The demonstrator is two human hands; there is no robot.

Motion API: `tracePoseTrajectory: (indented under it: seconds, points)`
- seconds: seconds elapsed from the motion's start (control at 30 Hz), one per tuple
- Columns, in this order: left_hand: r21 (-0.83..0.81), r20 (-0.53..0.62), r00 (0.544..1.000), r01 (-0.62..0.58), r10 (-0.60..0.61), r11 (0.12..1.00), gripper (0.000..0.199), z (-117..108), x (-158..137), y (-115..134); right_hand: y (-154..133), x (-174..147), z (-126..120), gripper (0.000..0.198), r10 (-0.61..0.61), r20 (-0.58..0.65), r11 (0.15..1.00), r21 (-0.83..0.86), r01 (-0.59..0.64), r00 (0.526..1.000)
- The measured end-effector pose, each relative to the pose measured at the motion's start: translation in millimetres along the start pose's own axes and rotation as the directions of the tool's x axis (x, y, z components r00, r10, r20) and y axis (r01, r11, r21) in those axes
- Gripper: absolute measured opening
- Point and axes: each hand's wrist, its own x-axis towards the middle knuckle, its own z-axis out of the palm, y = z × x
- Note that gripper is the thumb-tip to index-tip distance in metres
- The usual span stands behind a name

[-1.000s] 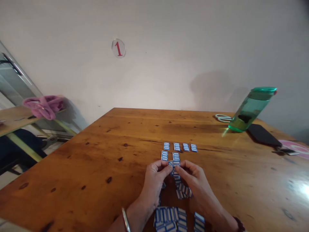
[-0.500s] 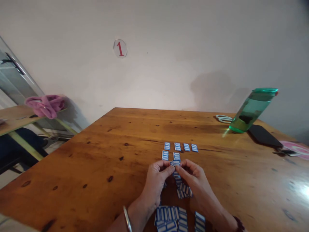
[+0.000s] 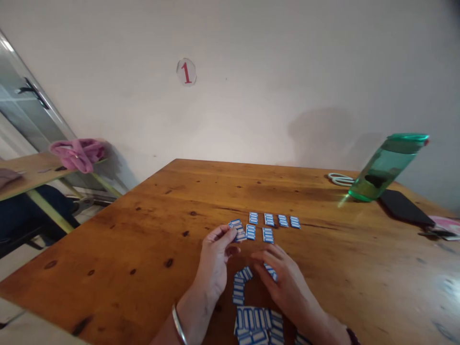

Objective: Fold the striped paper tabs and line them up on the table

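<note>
My left hand [image 3: 216,254] pinches a small blue-and-white striped piece [image 3: 237,230], like a strip of labels, just above the table. It is beside two similar pieces in the nearer row. My right hand [image 3: 282,273] is lower right with its fingers apart, holding nothing that I can see. Under its fingers lies a partly hidden cluster of striped pieces [image 3: 270,271]. A curved line of overlapping pieces [image 3: 239,286] lies between my hands. Nearest me is a larger heap of them [image 3: 253,323], partly covered by my right forearm.
The far row of pieces [image 3: 269,219] lies on the wooden table [image 3: 143,239]. At the right stand a green bottle [image 3: 388,165], a black flat case [image 3: 406,207] and a white cable [image 3: 340,179]. A second table to the left bears a pink cloth [image 3: 79,154]; a person's leg shows below.
Both hands were together at one striped piece. They have parted: my left hand has moved left and holds a piece, while my right has moved back, its fingers apart. The view has shifted slightly.
</note>
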Motion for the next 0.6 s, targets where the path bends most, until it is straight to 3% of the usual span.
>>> tracePoseTrajectory:
  seconds: [0.2, 0.6]
  points:
    - [-0.069, -0.014, 1.000, 0.022, -0.023, 0.997, 0.029, -2.4, -1.0, 2.6, -8.6, 0.8, 2.8, 0.023, -0.039, 0.249, 0.965, -0.241, 0.101, 0.968]
    - [-0.105, -0.012, 0.999, 0.040, -0.042, 0.994, 0.028, -0.2, -2.7, 5.4, -9.2, 3.0, 4.2, 0.016, 0.009, 0.306, 0.938, -0.333, 0.098, 0.952]
